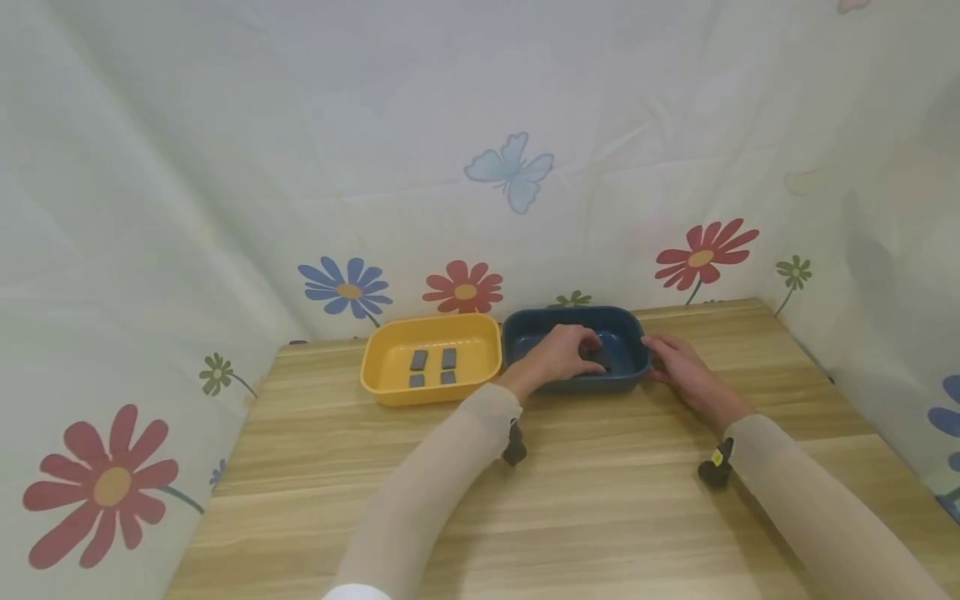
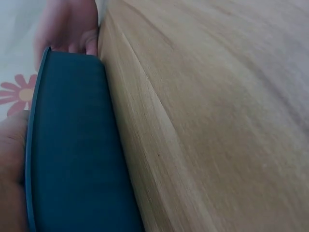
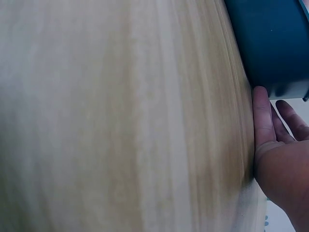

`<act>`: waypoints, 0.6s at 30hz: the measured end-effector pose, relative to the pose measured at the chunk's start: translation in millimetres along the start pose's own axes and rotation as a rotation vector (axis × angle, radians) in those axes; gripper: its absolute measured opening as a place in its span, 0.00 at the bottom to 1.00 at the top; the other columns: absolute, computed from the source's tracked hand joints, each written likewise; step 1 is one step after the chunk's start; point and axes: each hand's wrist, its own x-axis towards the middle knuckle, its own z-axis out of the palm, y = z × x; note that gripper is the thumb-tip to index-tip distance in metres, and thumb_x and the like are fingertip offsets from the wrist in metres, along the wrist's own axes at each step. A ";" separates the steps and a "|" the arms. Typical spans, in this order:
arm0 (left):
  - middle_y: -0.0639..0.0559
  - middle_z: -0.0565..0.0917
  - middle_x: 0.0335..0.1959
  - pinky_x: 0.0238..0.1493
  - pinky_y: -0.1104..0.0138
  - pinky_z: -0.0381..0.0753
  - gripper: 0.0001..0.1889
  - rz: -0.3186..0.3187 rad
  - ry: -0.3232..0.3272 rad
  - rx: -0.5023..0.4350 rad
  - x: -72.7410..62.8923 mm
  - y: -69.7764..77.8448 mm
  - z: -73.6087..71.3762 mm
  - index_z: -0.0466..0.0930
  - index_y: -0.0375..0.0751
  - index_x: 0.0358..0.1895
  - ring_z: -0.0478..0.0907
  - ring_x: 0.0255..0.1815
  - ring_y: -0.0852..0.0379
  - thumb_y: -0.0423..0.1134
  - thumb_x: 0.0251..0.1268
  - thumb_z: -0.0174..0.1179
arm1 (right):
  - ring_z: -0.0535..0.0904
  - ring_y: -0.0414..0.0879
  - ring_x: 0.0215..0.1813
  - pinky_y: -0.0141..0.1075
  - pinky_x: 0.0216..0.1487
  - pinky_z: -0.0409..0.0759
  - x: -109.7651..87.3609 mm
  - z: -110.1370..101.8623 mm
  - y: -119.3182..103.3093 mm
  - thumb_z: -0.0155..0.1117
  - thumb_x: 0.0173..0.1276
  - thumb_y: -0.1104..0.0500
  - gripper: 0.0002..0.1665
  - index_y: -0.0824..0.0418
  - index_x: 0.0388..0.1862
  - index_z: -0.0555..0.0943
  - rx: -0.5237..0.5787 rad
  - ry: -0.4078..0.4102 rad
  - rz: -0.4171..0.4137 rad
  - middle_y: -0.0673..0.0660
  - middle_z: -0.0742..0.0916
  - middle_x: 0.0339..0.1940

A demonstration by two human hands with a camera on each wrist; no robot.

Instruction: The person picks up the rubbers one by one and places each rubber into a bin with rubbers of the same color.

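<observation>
My left hand (image 1: 561, 354) reaches over the near rim into a dark blue tray (image 1: 626, 379), fingers bent down toward its floor. Something dark shows between its thumb and fingers; I cannot tell whether they hold it. In the left wrist view the outer wall of the blue tray (image 2: 82, 145) hides the fingertips. At the tray's right end, my right hand (image 1: 682, 371) rests against the wall, thumb low near the tabletop. The right wrist view shows that thumb extended (image 3: 262, 113) at the tray's bottom edge. Left of it stands a yellow tray (image 1: 386, 398) with several small grey rectangular pieces (image 1: 419, 360).
Both trays stand side by side at the back of a wood-grain table (image 1: 570, 508). A white curtain (image 1: 390, 167) printed with flowers and a butterfly hangs right behind them. Dark wrist cameras sit under the left sleeve (image 1: 442, 467) and the right sleeve (image 1: 810, 492).
</observation>
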 end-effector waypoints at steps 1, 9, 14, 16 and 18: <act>0.52 0.89 0.53 0.57 0.73 0.81 0.24 -0.001 -0.001 -0.007 0.4 -1.5 0.7 0.87 0.43 0.58 0.85 0.54 0.60 0.50 0.64 0.78 | 0.69 0.57 0.74 0.29 0.57 0.84 -0.3 0.4 -0.2 0.46 0.89 0.44 0.40 0.75 0.81 0.59 0.000 -0.002 -0.001 0.74 0.67 0.79; 0.54 0.89 0.54 0.57 0.73 0.80 0.24 -0.023 -0.013 -0.040 4.1 -11.7 7.5 0.87 0.45 0.59 0.84 0.55 0.61 0.52 0.64 0.77 | 0.69 0.55 0.73 0.30 0.57 0.84 0.5 -1.2 2.4 0.46 0.88 0.43 0.41 0.74 0.81 0.59 -0.003 0.001 0.001 0.73 0.67 0.80; 0.53 0.89 0.53 0.58 0.73 0.81 0.25 -0.024 -0.008 -0.042 5.5 -17.1 11.2 0.87 0.44 0.59 0.85 0.55 0.60 0.51 0.62 0.79 | 0.70 0.55 0.73 0.30 0.58 0.84 1.2 -1.6 3.6 0.46 0.88 0.43 0.41 0.74 0.81 0.59 -0.001 0.002 0.008 0.74 0.67 0.80; 0.53 0.90 0.53 0.57 0.73 0.81 0.25 -0.022 -0.009 -0.041 6.1 -19.0 12.2 0.87 0.44 0.58 0.85 0.54 0.61 0.51 0.62 0.79 | 0.70 0.56 0.74 0.31 0.58 0.84 1.6 -1.2 2.8 0.46 0.88 0.43 0.42 0.74 0.82 0.58 -0.003 0.000 0.009 0.74 0.66 0.80; 0.55 0.90 0.53 0.56 0.73 0.81 0.25 -0.016 -0.015 -0.034 6.6 -20.5 12.4 0.87 0.45 0.58 0.85 0.53 0.61 0.51 0.62 0.78 | 0.69 0.57 0.75 0.31 0.58 0.84 2.5 -0.8 1.5 0.47 0.88 0.43 0.42 0.74 0.82 0.58 -0.002 0.000 0.012 0.74 0.66 0.80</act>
